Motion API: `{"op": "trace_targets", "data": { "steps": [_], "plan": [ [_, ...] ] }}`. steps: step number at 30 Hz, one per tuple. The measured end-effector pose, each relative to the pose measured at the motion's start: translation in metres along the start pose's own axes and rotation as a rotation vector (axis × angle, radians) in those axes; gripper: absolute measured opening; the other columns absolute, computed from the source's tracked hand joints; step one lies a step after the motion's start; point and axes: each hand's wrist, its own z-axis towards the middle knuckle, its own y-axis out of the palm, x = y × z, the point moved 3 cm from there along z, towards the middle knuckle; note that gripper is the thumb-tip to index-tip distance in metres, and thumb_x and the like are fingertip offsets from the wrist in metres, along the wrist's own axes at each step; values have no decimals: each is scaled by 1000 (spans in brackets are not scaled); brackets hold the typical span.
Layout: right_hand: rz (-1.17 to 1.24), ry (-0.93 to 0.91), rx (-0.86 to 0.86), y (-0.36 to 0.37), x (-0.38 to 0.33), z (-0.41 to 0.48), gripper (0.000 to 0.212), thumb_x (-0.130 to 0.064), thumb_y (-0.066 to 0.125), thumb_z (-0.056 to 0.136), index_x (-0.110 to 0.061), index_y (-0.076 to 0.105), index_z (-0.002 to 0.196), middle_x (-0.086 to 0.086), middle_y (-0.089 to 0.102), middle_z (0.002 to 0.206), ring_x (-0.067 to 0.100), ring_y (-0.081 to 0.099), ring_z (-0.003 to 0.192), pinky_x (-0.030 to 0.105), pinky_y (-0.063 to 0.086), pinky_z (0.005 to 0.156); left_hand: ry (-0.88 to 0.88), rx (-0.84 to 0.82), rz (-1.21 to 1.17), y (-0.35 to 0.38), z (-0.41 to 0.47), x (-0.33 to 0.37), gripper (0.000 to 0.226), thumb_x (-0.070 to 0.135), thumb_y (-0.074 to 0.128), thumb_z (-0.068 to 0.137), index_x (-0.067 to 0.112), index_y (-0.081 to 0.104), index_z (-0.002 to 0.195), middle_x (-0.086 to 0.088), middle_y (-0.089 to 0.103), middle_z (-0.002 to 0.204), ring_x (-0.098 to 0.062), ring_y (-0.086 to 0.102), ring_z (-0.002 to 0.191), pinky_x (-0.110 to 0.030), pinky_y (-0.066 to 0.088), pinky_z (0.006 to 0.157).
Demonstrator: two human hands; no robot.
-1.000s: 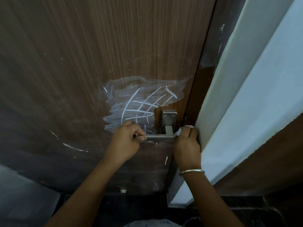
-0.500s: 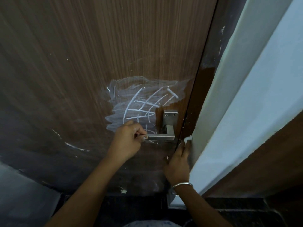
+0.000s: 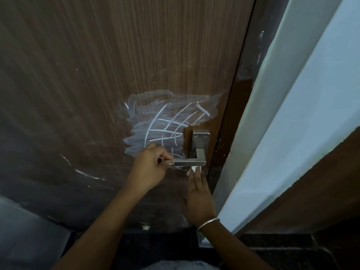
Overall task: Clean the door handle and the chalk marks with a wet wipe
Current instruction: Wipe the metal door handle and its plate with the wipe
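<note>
No readable text or labels

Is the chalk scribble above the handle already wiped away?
No, white chalk marks are plainly on the door above the handle.

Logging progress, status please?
Left hand gripping handle. Right hand pressing wipe under it. Chalk marks remain. Nothing blocking.
</note>
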Motion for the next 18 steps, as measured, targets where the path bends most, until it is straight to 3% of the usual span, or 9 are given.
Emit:
{"op": "trace_targets", "data": {
  "steps": [2,4,6,8,10,14,16,18],
  "plan": [
    [87,138,59,-1,7,-1,91,-51,47,87,-13,-16,142,13,-14,154,27,-6,143,42,12,117,-4,-6,-6,0,0,1,16,6,69,77,21,64,76,14,50,81,0,54,78,-6,40,64],
    [164,297,102,-4,19,0,93,-45,52,89,-14,-22,136,14,-14,154,30,3,144,44,20,115,-10,-4,-12,0,0,1,13,6,69,77,18,65,77,14,50,81,-1,53,78,-4,40,65],
    [227,326,114,-7,23,2,98,-43,56,88,-14,-24,136,8,-21,151,33,17,141,44,28,111,-9,-3,-13,-1,0,2,11,5,69,78,16,65,78,11,51,81,-3,53,78,-5,39,66],
    [313,301,109,-8,18,2,101,-42,60,85,-19,-24,137,2,-22,149,34,33,134,45,35,108,-3,3,-10,-1,0,2,10,5,69,78,14,66,79,9,51,82,-5,53,78,-10,40,69],
    [357,257,107,-7,11,1,101,-35,64,83,-18,-16,143,6,-17,154,31,36,132,38,37,107,7,16,-4,0,-1,2,10,4,69,77,13,66,80,11,50,80,-4,53,77,-11,41,68],
    [170,-69,37,-1,-14,1,91,-25,58,86,-10,-9,145,7,-20,150,20,-2,141,35,31,111,14,47,5,1,-1,0,10,5,71,76,14,67,80,14,48,78,-2,52,75,-8,39,67],
    [68,-191,0,1,-35,4,88,-22,58,84,-10,-4,145,9,-9,152,24,6,142,38,25,113,14,58,1,2,-1,-2,11,6,71,75,15,68,79,13,49,78,-3,53,74,-10,41,67],
    [-6,-219,12,3,-53,7,86,-20,65,77,1,15,144,23,21,150,34,26,138,44,23,111,15,62,-14,2,-2,-4,11,6,72,74,15,68,80,12,50,78,-4,55,74,-9,43,66]
  ]
}}
